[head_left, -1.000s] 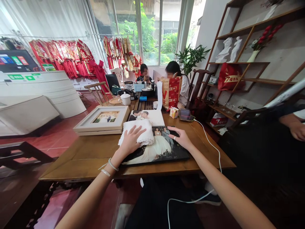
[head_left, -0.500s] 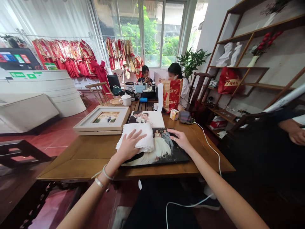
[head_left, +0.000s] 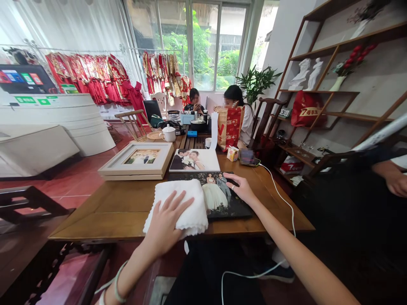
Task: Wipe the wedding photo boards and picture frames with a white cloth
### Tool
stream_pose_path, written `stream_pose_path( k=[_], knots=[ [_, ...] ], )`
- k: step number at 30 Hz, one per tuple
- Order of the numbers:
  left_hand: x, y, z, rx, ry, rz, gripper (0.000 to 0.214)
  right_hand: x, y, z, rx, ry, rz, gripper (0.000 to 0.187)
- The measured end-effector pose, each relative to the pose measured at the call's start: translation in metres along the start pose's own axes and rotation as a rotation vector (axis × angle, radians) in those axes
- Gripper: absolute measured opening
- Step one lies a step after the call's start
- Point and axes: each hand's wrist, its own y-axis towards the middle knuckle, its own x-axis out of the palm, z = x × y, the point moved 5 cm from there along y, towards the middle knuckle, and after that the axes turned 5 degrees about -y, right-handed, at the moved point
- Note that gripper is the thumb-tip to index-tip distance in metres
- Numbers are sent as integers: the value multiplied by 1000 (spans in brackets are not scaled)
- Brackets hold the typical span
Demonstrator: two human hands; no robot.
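My left hand [head_left: 167, 220] lies flat with fingers spread on a folded white cloth [head_left: 193, 216]. Beneath it, the cloth covers the left part of a dark photo panel [head_left: 237, 205], which shows a couple in wedding clothes. My right hand [head_left: 240, 186], wearing a ring, rests with extended fingers on the panel's upper right part. Just beyond the panel lies a lighter wedding photo [head_left: 208, 161] on a white board or album. To its left are stacked pale frames [head_left: 135, 174], the top one holding a photo.
On the wooden table [head_left: 104, 207] stand a lidded white cup [head_left: 168, 133], a red paper bag [head_left: 230, 127], a small box [head_left: 233, 153] and a phone [head_left: 249, 157] with a white cable [head_left: 282, 195]. Two people sit at the far end; another person's hand [head_left: 397, 182] shows at right.
My left hand has drawn the white cloth down toward me across the photo panel, uncovering the panel's upper part. My right hand has stayed at nearly the same place.
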Motion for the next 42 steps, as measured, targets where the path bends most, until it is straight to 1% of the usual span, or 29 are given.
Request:
stream_pose_path(
  k=[3, 7, 10, 12, 15, 19, 21, 24, 27, 31, 33, 36, 39, 42],
  knots=[
    [-9, 27, -10, 6, 25, -7, 81, 0, 0, -2, -3, -13, 15, 30],
    [-18, 63, -22, 20, 17, -32, 65, -1, 0, -5, -15, -9, -14, 29],
    [-20, 86, -27, 26, 18, -4, 56, -2, 0, -7, -16, -11, -33, 29],
    [-18, 94, -27, 15, 33, 27, 55, -2, 0, -7, -16, -8, -40, 28],
    [-12, 94, -25, 3, 71, 64, 57, -2, 0, -7, -6, 5, -35, 30],
    [-6, 80, -23, 23, 109, 73, 70, -3, 1, 0, 51, 87, -26, 40],
    [-5, 73, -22, 30, 113, 73, 73, -4, 2, 3, 59, 112, -20, 42],
    [-5, 62, -19, 26, 114, 92, 73, -4, 4, 6, 40, 103, -11, 41],
    [-5, 50, -12, 24, 114, 103, 73, -3, 5, 8, 31, 89, -14, 40],
    [-4, 35, -3, 33, 104, 88, 73, -3, 5, 10, 17, 69, -9, 38],
    [-5, 33, -2, 42, 99, 73, 72, -3, 4, 9, 10, 56, -16, 38],
    [-7, 43, -7, 38, 88, 44, 68, -3, 3, 6, -8, 34, -49, 39],
    [-9, 66, -14, 34, 69, 27, 64, -4, 1, 1, -27, 15, -80, 38],
    [-11, 92, -19, 40, 42, 35, 59, -4, 1, -3, -39, -9, -96, 37]
  ],
)
